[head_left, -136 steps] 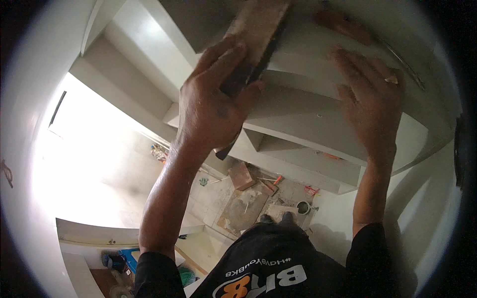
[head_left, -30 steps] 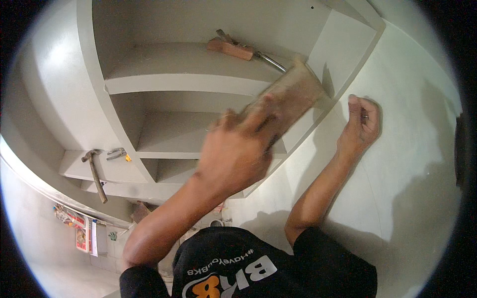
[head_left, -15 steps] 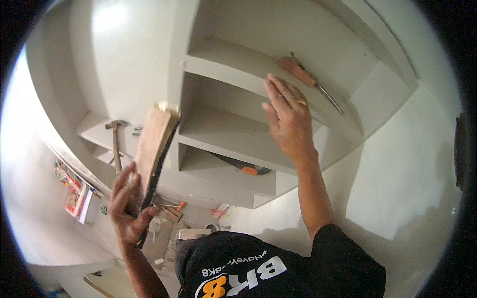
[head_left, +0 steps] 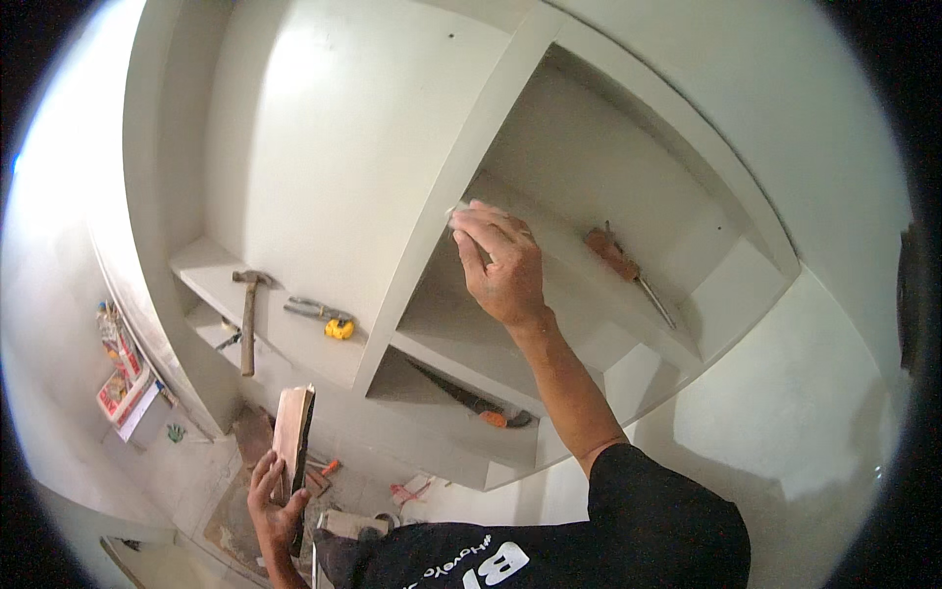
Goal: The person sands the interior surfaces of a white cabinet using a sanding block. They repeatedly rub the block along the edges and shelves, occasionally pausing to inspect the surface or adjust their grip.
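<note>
Pale shelf unit (head_left: 343, 118) fills most of the wall, w/ an upright divider (head_left: 407, 294) splitting it into bays. Pers. in black shirt (head_left: 667, 501) stands up close, mostly below & right of the divider.

Saw (head_left: 471, 401) lies in the low compartment just right of the divider: dark blade end twd it, orange on the handle, further off. Wood block (head_left: 292, 427), pale face & dark edge, is held up below & left of the divider, well clear of it. Hammer (head_left: 248, 324) is on the ledge left of the divider, handle out past the front edge. Red-brown wooden tool (head_left: 611, 255) sits on a shelf well right of the divider, w/ a thin metal shaft (head_left: 655, 302) beside it.

Right hand (head_left: 500, 260): fingers bent & bunched, tips at the divider's face; can't tell if anything small's pinched there. Left hand (head_left: 277, 496), below-left of the divider, grips the block's lower end, thumb on the dark edge. Pliers (head_left: 312, 310) lie btwn hammer & divider, yellow item (head_left: 339, 329) just beside, nearer the divider.
</note>
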Demonstrator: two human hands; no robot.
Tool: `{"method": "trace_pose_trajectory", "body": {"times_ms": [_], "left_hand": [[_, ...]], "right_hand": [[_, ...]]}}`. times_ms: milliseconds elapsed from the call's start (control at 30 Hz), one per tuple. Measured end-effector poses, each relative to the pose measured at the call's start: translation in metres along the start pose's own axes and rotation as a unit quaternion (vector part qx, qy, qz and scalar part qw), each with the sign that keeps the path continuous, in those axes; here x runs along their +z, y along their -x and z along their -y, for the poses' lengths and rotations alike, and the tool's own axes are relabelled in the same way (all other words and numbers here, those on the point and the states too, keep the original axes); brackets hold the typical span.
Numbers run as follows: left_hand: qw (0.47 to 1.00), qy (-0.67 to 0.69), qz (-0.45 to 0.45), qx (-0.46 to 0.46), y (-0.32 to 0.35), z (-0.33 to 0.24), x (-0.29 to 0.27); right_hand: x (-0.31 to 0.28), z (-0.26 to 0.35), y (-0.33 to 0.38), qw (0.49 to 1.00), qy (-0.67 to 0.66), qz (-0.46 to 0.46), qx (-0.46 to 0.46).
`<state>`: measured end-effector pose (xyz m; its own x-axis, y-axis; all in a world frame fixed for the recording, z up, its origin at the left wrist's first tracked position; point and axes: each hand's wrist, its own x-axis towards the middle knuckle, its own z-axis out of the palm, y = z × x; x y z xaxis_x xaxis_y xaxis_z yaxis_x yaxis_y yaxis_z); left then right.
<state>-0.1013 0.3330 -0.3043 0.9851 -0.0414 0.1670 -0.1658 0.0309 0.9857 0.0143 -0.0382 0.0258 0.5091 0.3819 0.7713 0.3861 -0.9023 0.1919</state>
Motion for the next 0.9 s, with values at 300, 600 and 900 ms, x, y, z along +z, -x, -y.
{"method": "trace_pose_trajectory", "body": {"times_ms": [300,600,900], "left_hand": [[0.999,-0.032,0.024,0.014,-0.010,0.024,0.017],[0.998,0.045,0.012,-0.037,-0.008,0.013,0.032],[0.998,-0.013,0.033,-0.059,-0.010,0.035,0.035]], "right_hand": [[0.028,0.003,-0.078,0.976,-0.117,-0.071,0.169],[0.010,-0.024,-0.144,0.966,-0.093,-0.162,0.180],[0.004,-0.002,-0.114,0.972,-0.029,-0.139,0.188]]}}
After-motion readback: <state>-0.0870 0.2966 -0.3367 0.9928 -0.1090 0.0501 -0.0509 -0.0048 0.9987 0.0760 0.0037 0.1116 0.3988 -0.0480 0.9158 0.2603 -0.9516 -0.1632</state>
